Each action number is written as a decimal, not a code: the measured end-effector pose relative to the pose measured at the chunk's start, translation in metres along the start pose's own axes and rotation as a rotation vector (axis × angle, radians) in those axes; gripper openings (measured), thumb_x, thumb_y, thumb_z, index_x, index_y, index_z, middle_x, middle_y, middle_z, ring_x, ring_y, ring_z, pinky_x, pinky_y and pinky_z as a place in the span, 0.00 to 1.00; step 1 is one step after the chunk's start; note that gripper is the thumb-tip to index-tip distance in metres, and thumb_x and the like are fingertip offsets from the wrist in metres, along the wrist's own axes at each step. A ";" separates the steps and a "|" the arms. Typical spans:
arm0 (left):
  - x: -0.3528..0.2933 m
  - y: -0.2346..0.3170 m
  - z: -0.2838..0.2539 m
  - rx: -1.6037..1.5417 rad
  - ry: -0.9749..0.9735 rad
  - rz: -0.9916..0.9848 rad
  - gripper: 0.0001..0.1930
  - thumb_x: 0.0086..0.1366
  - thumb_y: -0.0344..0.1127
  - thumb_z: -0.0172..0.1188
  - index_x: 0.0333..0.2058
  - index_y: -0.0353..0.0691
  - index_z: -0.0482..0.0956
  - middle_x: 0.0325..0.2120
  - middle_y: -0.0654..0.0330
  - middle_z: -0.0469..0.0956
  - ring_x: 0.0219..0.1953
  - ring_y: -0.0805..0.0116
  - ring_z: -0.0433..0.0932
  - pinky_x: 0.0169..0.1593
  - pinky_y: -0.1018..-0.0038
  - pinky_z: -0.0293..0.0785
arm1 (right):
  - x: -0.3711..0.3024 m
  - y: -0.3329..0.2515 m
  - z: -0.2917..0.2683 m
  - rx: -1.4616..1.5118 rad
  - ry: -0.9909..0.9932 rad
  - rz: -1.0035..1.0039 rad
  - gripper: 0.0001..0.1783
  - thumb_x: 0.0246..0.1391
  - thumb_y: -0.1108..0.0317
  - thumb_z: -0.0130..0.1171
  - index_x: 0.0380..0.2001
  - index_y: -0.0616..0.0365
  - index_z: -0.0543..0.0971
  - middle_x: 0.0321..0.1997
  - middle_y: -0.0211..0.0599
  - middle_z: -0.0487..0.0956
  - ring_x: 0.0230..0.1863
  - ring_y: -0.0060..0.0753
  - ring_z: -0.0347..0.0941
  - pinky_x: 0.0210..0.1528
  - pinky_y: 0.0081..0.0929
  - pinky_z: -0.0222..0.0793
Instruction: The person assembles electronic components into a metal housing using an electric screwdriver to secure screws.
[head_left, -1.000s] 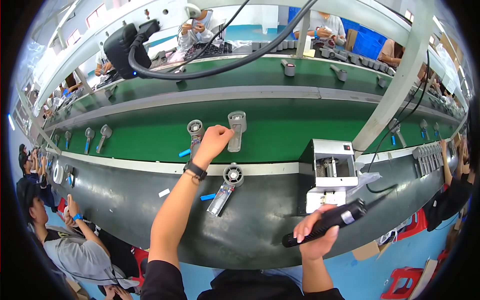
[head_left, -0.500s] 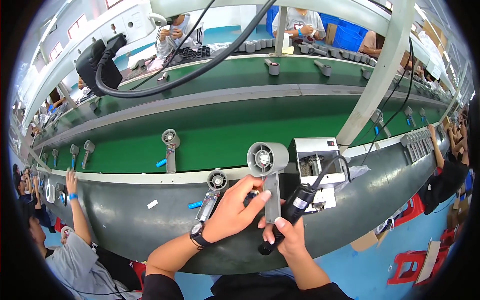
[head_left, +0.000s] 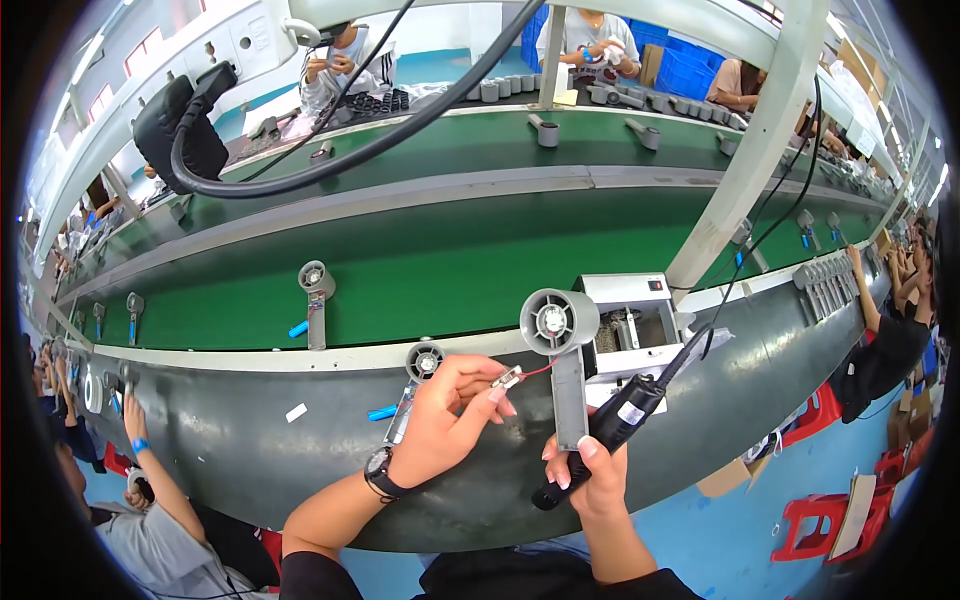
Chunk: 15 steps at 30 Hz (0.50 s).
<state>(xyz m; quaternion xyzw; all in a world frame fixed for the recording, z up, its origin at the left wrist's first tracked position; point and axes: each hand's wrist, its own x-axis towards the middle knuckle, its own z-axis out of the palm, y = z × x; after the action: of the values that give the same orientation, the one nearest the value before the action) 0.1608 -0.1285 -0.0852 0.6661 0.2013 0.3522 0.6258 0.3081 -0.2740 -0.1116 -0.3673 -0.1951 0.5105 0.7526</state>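
Observation:
In my right hand (head_left: 600,475) are a grey handheld-fan body (head_left: 569,405) and a black electric screwdriver (head_left: 622,418), held together. The fan body stands upright, its round head (head_left: 553,322) on top and its hollow handle facing me. My left hand (head_left: 450,412) pinches a small circuit board (head_left: 508,377) just left of the handle. A thin red wire (head_left: 541,370) runs from the board to the fan body. Behind my left hand, partly hidden by it, a second fan (head_left: 424,362) lies on the bench with a blue battery cell (head_left: 382,412) beside it.
A small metal machine (head_left: 652,325) stands behind the screwdriver, whose cord rises past it. Beyond the bench edge, a green conveyor (head_left: 430,270) carries more fans, one (head_left: 316,310) nearby. A slanted post (head_left: 745,160) rises at right. Co-workers sit on both sides and opposite.
My left hand has drawn the circuit board out, away from the handle, stretching the red wire. The fan body and screwdriver have shifted slightly right in view. A co-worker's hand at left has moved down.

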 end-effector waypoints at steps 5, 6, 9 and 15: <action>0.001 0.009 -0.001 -0.161 -0.085 -0.338 0.11 0.73 0.32 0.52 0.47 0.29 0.74 0.39 0.51 0.80 0.33 0.71 0.81 0.33 0.76 0.78 | 0.004 0.002 -0.002 -0.138 0.057 -0.085 0.31 0.54 0.62 0.62 0.55 0.72 0.65 0.28 0.55 0.77 0.17 0.31 0.71 0.22 0.27 0.71; 0.001 0.010 0.000 -0.162 -0.086 -0.340 0.11 0.73 0.32 0.52 0.47 0.29 0.74 0.39 0.51 0.80 0.33 0.71 0.81 0.33 0.76 0.78 | 0.003 0.002 -0.002 -0.184 0.054 -0.091 0.31 0.54 0.64 0.62 0.55 0.74 0.66 0.29 0.54 0.77 0.18 0.31 0.72 0.22 0.26 0.71; 0.001 0.011 0.002 -0.262 -0.123 -0.441 0.12 0.73 0.33 0.52 0.47 0.29 0.76 0.37 0.54 0.81 0.32 0.72 0.80 0.33 0.76 0.78 | 0.003 0.002 0.003 -0.231 0.046 -0.094 0.29 0.53 0.68 0.62 0.53 0.76 0.68 0.28 0.50 0.77 0.19 0.29 0.73 0.22 0.24 0.71; -0.002 -0.001 0.007 -0.349 -0.064 -0.453 0.10 0.71 0.30 0.55 0.45 0.30 0.78 0.36 0.57 0.81 0.33 0.71 0.80 0.36 0.75 0.79 | 0.004 0.002 0.005 -0.287 0.043 -0.108 0.28 0.52 0.69 0.62 0.52 0.77 0.70 0.27 0.46 0.77 0.20 0.28 0.73 0.23 0.23 0.71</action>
<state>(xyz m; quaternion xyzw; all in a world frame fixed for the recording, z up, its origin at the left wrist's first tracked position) 0.1646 -0.1343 -0.0860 0.4973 0.2615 0.2114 0.7998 0.3054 -0.2687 -0.1101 -0.4710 -0.2694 0.4283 0.7226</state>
